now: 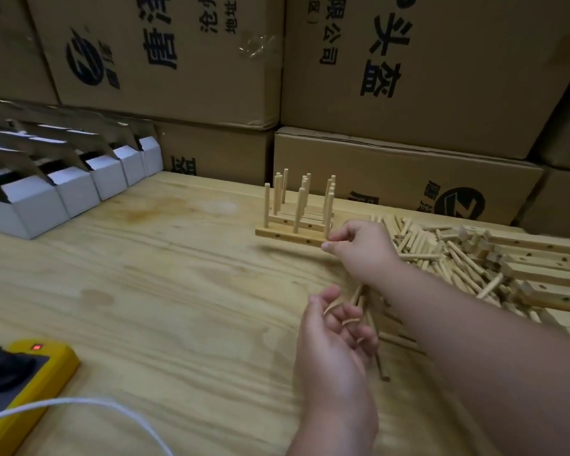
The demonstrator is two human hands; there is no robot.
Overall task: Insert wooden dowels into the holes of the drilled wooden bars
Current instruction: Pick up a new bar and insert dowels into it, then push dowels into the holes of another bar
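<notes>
On the wooden table (145, 274), the right hand (364, 250) reaches to the near bar (292, 236) and pinches its right end with thumb and fingers. This bar has three dowels (298, 210) standing straight up in it. More bars with dowels stand in a row just behind it. The left hand (334, 337) is nearer and lower, its fingers curled round a few loose dowels (369, 324). At the right lies a pile of dowels (441, 258), and beside it more drilled bars (537, 271). A yellow power strip (30, 373) sits at the near left, white boxes (63, 192) at the far left.
</notes>
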